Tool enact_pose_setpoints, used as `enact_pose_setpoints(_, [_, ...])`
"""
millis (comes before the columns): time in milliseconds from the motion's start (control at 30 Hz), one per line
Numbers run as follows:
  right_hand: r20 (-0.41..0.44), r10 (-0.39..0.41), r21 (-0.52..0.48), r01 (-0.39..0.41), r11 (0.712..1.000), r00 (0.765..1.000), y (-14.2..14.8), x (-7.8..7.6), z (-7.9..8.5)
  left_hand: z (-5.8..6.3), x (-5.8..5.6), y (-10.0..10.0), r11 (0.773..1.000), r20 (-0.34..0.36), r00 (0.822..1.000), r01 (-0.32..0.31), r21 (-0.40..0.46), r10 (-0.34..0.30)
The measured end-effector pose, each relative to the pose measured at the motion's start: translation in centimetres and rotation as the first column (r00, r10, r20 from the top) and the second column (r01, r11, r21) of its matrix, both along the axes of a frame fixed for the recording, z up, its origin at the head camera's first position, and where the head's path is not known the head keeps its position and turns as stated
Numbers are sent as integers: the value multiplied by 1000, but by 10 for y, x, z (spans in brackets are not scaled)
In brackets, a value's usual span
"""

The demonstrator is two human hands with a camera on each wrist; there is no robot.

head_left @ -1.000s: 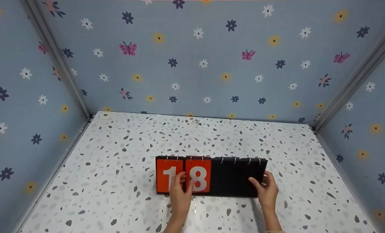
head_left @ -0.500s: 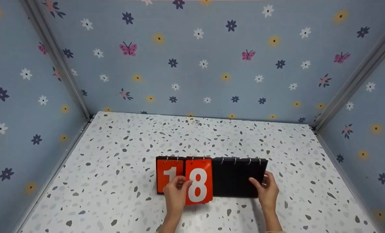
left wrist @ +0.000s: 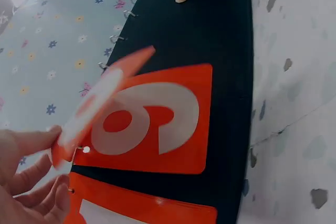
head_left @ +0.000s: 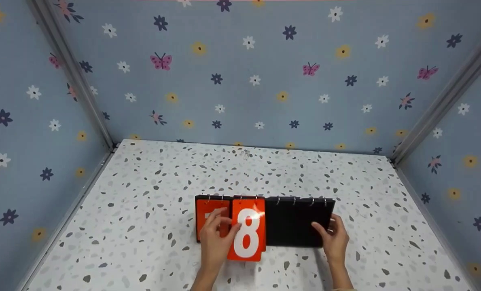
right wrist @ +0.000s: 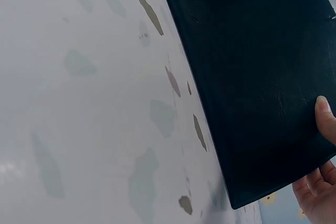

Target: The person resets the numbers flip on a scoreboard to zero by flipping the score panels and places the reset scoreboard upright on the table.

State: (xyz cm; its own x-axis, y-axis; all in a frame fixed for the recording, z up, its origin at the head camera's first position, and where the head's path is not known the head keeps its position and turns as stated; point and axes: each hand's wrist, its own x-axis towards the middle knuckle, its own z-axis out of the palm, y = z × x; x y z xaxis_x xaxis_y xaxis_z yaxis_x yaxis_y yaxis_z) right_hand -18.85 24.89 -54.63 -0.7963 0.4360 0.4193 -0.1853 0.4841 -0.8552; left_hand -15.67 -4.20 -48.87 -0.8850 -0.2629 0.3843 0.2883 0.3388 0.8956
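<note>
A black flip scoreboard (head_left: 293, 222) stands tilted on the table, its pages hung from metal rings along the top. At its left end hangs a red number card reading 1 (head_left: 202, 208), partly covered by my left hand (head_left: 214, 238). That hand pinches the left edge of the red 8 card (head_left: 246, 232), which swings out from the board. In the left wrist view the lifted 8 card (left wrist: 105, 95) is blurred, and a red card with a 9 (left wrist: 152, 114) shows beneath it. My right hand (head_left: 334, 240) grips the board's right end, thumb in front, fingers behind.
The speckled white tabletop (head_left: 159, 178) lies around the scoreboard. Blue flowered panels (head_left: 244, 93) close off the back and both sides, with grey metal posts (head_left: 78, 81) at the corners. The board's right half shows only black pages.
My left hand has taken the 8 card by its edge and pulled it forward off the board, shifting slightly left. My right hand has kept its hold.
</note>
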Motion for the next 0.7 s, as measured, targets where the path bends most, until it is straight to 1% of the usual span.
enact_pose_setpoints(67, [0, -1, -3, 1, 1000, 1000, 0, 0, 0, 2, -3, -3, 996, -16, 998, 65, 68, -64])
enact_pose_setpoints(133, [4, -2, -7, 2, 1000, 1000, 0, 0, 0, 3, -6, -5, 980, -44, 991, 134, 146, -129])
enact_pose_setpoints(200, [13, -5, -11, 5, 1000, 1000, 0, 0, 0, 6, -8, -7, 955, -85, 979, 198, 218, -184])
enact_pose_setpoints(233, [18, -6, -12, 7, 1000, 1000, 0, 0, 0, 8, -9, -8, 943, -116, 972, 227, 245, -204])
enact_pose_setpoints(333, [30, -14, -20, 15, 1000, 999, 0, -1, 0, 17, -9, -9, 903, -195, 948, 303, 303, -252])
enact_pose_setpoints(400, [33, -18, -19, 19, 1000, 999, 0, -1, 0, 23, -9, -9, 885, -229, 935, 335, 324, -270])
enact_pose_setpoints(433, [33, -18, -20, 18, 1000, 999, 0, -1, -1, 26, -9, -9, 881, -241, 931, 343, 326, -273])
enact_pose_setpoints(500, [30, -14, -19, 15, 1000, 999, 0, -2, -1, 26, -12, -9, 874, -254, 927, 352, 336, -276])
enact_pose_setpoints(567, [26, -10, -21, 10, 1000, 1000, 1, -2, -1, 23, -16, -10, 870, -273, 921, 361, 335, -277])
enact_pose_setpoints(600, [25, -7, -22, 8, 1000, 1000, 1, -2, -1, 21, -19, -11, 869, -288, 915, 371, 329, -282])
enact_pose_setpoints(667, [23, -5, -21, 6, 1000, 1000, 1, -2, -1, 15, -24, -12, 851, -323, 896, 409, 329, -306])
enact_pose_setpoints(700, [23, -5, -22, 5, 1000, 1000, 1, -2, -1, 13, -27, -12, 846, -329, 890, 422, 327, -317])
